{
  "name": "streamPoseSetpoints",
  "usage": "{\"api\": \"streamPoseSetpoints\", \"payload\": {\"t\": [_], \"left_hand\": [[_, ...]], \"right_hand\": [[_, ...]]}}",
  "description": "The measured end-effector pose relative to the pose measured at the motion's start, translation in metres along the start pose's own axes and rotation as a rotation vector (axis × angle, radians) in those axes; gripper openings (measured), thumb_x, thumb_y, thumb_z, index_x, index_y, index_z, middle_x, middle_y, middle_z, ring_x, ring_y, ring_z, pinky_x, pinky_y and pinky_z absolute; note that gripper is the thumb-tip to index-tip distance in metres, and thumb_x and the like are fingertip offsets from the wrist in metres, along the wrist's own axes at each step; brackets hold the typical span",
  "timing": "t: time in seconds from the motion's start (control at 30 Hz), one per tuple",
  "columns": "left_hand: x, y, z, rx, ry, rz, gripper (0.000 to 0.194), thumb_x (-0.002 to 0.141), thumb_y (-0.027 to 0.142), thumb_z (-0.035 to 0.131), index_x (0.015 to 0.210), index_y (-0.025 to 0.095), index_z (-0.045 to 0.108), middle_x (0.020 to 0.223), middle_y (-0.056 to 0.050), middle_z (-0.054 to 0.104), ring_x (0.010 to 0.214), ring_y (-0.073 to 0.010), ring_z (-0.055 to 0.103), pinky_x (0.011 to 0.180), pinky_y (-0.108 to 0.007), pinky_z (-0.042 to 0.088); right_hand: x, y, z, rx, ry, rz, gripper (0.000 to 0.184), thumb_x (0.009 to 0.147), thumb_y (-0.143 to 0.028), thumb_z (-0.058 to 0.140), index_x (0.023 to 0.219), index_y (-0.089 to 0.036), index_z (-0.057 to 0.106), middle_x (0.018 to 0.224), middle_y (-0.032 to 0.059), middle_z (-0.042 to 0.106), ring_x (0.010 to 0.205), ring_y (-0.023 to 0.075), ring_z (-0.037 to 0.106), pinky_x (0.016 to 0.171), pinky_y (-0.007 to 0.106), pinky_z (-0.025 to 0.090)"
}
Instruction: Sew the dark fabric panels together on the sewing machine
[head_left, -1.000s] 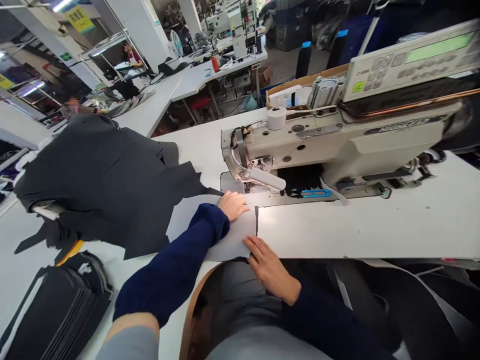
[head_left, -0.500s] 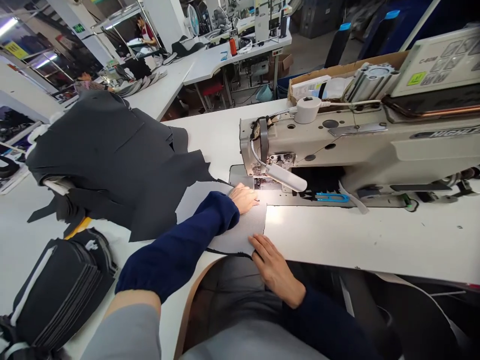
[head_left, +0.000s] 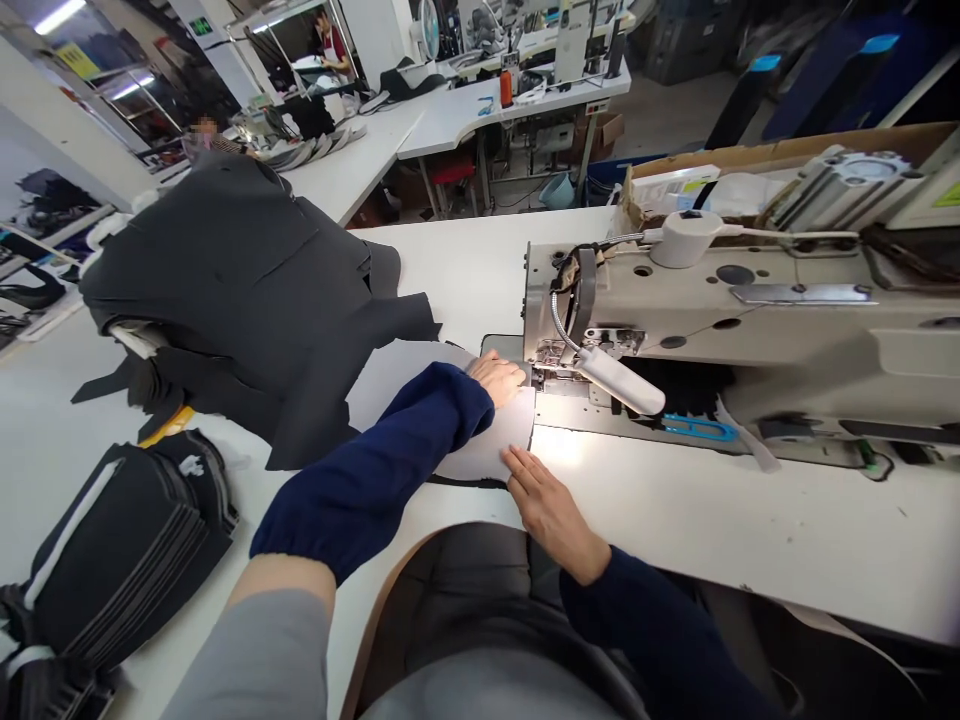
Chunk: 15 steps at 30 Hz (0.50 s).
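A light grey fabric panel (head_left: 480, 455) with a dark edge lies on the table beside the needle area of a sewing machine (head_left: 600, 310). My left hand (head_left: 497, 379) rests on the panel's far part, fingers laid on the cloth and pointing at the presser foot. Part of the panel is hidden under my left forearm. Close to the panel's near right corner, my right hand (head_left: 551, 508) has its fingers stretched out, their tips on the cloth. The right thumb is hidden. A white lamp (head_left: 622, 382) lights the needle area.
Large dark fabric pieces (head_left: 217, 270) are heaped to the left. Below them sits a stack of dark cut pieces (head_left: 127, 560). Blue thread snips (head_left: 697, 428) lie on the machine bed. A carton (head_left: 795, 150) stands behind the machine. Another person (head_left: 330, 50) is far off.
The view has turned, so the machine appears farther right. Both hands and the grey panel have shifted slightly left relative to the machine, and the panel's near edge lies farther from the table edge.
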<state>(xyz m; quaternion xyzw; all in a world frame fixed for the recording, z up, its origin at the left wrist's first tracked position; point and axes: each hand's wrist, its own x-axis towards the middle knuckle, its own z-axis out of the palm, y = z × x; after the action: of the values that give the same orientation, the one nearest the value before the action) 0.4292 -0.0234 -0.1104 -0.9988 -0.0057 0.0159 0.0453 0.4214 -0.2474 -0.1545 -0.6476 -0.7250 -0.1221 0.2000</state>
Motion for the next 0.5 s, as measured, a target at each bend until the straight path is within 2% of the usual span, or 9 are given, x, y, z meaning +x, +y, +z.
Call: {"api": "streamPoseSetpoints", "payload": {"t": [0.13,0.27,0.5], "left_hand": [[0.019,-0.008,-0.003,-0.024,-0.017,0.018,0.020,0.089,0.025,0.049,0.082,0.013,0.062,0.085,-0.007,0.065,0.077,-0.0178,0.055,0.084,-0.037,0.029],[0.034,-0.011,-0.003,-0.037,-0.028,0.015,0.021,0.088,0.023,0.050,0.082,0.009,0.064,0.086,-0.011,0.065,0.079,-0.0197,0.055,0.084,-0.037,0.030],[0.039,-0.016,0.000,-0.094,-0.045,0.032,0.021,0.088,0.020,0.048,0.083,0.006,0.063,0.086,-0.012,0.065,0.082,-0.0216,0.056,0.086,-0.039,0.030]], "right_hand": [[0.010,0.014,0.003,0.005,-0.007,0.025,0.032,0.080,0.006,0.033,0.089,-0.007,0.061,0.128,0.0198,0.052,0.129,0.0283,0.039,0.103,0.043,0.045],[0.014,0.022,0.003,0.000,-0.028,0.042,0.030,0.082,0.005,0.034,0.086,-0.006,0.061,0.127,0.0213,0.052,0.127,0.0301,0.042,0.104,0.044,0.044],[0.015,0.025,0.005,0.061,-0.022,0.069,0.034,0.084,0.004,0.030,0.086,-0.009,0.061,0.130,0.0193,0.050,0.132,0.0275,0.034,0.104,0.046,0.043]]}}
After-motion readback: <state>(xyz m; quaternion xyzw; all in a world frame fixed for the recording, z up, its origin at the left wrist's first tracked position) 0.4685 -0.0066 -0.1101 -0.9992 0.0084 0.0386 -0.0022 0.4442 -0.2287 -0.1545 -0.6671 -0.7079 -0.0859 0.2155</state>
